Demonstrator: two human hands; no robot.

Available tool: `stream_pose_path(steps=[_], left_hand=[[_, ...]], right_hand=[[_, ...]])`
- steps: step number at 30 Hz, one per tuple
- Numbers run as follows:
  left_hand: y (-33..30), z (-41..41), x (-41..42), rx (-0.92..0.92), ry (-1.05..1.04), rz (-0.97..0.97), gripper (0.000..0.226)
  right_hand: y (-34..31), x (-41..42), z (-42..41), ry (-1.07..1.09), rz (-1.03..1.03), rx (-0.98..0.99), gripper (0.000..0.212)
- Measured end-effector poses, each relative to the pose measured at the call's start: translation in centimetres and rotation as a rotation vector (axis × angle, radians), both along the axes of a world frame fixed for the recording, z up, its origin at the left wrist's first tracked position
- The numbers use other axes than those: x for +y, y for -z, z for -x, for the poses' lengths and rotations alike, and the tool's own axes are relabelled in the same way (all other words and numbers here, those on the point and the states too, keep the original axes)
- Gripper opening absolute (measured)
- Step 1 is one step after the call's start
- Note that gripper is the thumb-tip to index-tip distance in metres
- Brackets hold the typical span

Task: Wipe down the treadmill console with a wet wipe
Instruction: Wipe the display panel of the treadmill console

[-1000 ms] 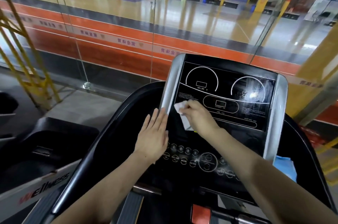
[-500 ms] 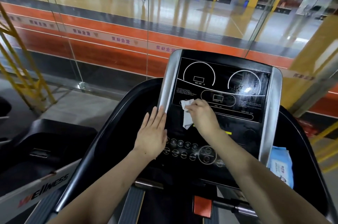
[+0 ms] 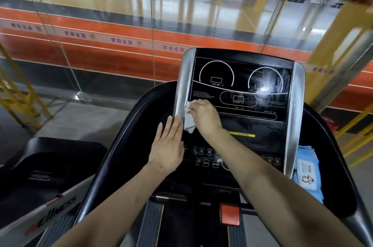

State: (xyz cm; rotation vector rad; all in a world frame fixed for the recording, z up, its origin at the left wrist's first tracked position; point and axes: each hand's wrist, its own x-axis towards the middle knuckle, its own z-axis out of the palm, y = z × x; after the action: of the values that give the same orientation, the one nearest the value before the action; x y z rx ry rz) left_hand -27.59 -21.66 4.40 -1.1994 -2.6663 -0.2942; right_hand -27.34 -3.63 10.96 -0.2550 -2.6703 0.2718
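Observation:
The black treadmill console [image 3: 242, 89] with silver side strips fills the middle of the view. My right hand [image 3: 203, 115] grips a crumpled white wet wipe [image 3: 189, 120] and presses it against the console's lower left, at the edge of the left silver strip. My left hand [image 3: 168, 146] lies flat with straight fingers on the console's left side, just below the wipe, next to the row of round buttons [image 3: 205, 163]. Wet streaks shine on the right dial of the display [image 3: 266, 85].
A blue pack of wet wipes [image 3: 306, 174] sits in the tray right of the console. A red safety key [image 3: 230, 213] is below the console. Another treadmill [image 3: 40, 176] stands to the left. A glass wall [image 3: 121, 25] rises directly ahead.
My right hand has slid the wipe leftward across the lower display to the left silver strip. The left hand has stayed flat in place.

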Motion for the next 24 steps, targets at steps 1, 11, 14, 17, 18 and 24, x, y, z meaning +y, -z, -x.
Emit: stream_pose_path(steps=[1,11,14,17,18,24], left_hand=[[0.0,0.0,0.0,0.005,0.002,0.008,0.065],[-0.1,-3.6,4.0,0.007,0.114,0.025,0.063],[-0.3,-4.9,5.6,-0.015,0.141,0.006,0.062],[-0.4,-5.6,7.0,-0.005,0.151,0.009,0.062],[-0.5,-5.9,7.5,-0.002,0.149,0.010,0.062],[-0.7,-8.4,10.2,-0.019,0.171,-0.025,0.059]], right_hand=[[0.0,0.5,-0.6,-0.002,-0.002,0.004,0.003],[1.2,14.5,-13.8,0.178,-0.124,0.069,0.018],[0.8,17.4,-16.9,0.291,-0.096,0.094,0.016],[0.8,19.0,-18.2,0.323,-0.086,0.117,0.013],[0.7,19.3,-18.7,0.323,-0.077,0.112,0.016],[1.6,19.1,-21.3,0.295,0.048,0.170,0.035]])
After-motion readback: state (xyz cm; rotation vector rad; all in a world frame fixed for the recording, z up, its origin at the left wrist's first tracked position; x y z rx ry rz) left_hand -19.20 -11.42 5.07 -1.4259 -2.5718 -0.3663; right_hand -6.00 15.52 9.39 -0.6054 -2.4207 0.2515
